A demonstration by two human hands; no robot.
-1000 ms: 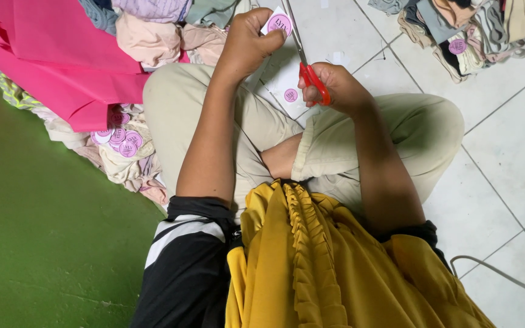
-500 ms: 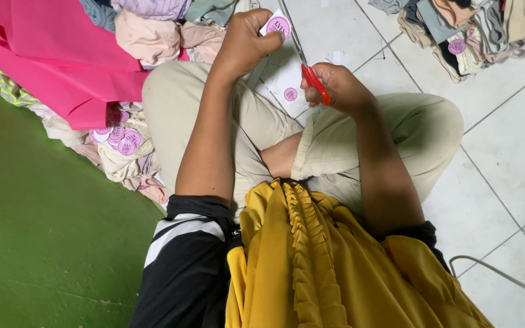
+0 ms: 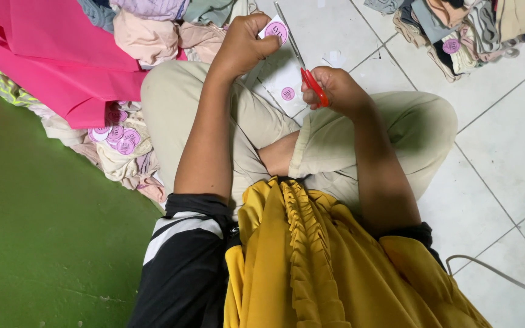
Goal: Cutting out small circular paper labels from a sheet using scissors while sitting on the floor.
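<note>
Near: yellow ruffled cloth (image 3: 311, 255) in lap, crossed legs in beige trousers (image 3: 396, 130). R hand (image 3: 335, 91) is closed round red-handled scissors (image 3: 312, 82), blades pointing up twd the paper. L hand (image 3: 244, 45) pinches a white paper piece w/ a round purple sticker (image 3: 276, 30), held up over the L knee. Looks like mid-trim, cutting round the sticker; next snip prob needs the paper turned into the blades, fingers kept clear. Farther: one more purple sticker on a sheet (image 3: 287, 93) on the floor tiles (image 3: 505, 152), cut stickers (image 3: 116, 136) on clothes by a pink bag (image 3: 62, 61).
</note>
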